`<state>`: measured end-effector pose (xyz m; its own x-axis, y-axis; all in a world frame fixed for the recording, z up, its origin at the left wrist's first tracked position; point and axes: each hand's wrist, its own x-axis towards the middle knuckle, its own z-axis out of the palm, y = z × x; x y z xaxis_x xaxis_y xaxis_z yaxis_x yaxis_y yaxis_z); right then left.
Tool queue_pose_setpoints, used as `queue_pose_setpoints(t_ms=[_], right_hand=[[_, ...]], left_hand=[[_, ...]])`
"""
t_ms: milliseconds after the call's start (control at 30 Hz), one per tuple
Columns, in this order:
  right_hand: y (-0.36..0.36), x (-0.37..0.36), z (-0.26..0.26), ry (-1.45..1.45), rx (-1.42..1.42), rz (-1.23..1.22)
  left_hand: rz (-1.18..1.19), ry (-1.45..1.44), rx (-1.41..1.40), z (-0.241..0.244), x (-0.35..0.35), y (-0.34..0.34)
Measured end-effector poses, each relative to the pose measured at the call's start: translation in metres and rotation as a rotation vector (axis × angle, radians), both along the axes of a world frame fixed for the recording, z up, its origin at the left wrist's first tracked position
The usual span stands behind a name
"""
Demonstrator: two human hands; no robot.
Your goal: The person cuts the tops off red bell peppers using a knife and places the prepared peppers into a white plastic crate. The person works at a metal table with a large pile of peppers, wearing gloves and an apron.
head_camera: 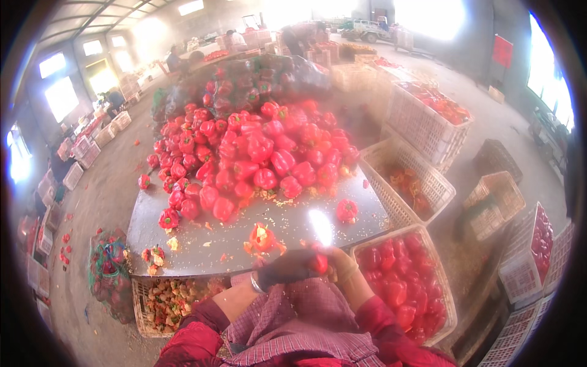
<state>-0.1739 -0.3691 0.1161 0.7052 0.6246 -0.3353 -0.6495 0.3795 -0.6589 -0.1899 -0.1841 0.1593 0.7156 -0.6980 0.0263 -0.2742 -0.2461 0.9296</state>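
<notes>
My left hand (286,268), in a dark glove, is closed around a red bell pepper (318,262) at the near edge of the metal table (293,229). On the pepper's other side is my right hand (341,266), in a pale glove, its fingers partly hidden. Whether it holds a tool cannot be seen. A torn, opened pepper (262,238) lies on the metal just beyond my left hand. One whole pepper (347,210) sits apart at the right. Behind them rises a large heap of red bell peppers (257,151). Seeds and scraps are scattered over the metal.
A crate of cores and scraps (169,303) stands below the table's near left edge, beside a green net bag of peppers (110,275). At the right are a crate of red peppers (403,280) and a crate with some pieces (408,183). Other people work farther back.
</notes>
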Motion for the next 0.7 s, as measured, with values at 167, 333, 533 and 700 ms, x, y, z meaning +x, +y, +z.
queue_pose_setpoints(t_ms=[167,333,533,700], right_hand=[[0.024,-0.016,0.005,0.001,0.080,-0.430],[0.013,-0.022,-0.015,-0.194,0.372,-0.304],[0.021,-0.020,-0.038,-0.624,-0.167,-0.525],[0.008,-0.022,-0.065,-0.637,-0.258,-0.311]], left_hand=[[0.369,-0.971,0.222,-0.045,0.003,0.017],[1.056,-0.671,0.156,-0.044,0.002,0.060],[0.997,-0.895,0.860,-0.042,-0.010,0.128],[0.634,-0.924,0.402,-0.064,-0.027,0.018]])
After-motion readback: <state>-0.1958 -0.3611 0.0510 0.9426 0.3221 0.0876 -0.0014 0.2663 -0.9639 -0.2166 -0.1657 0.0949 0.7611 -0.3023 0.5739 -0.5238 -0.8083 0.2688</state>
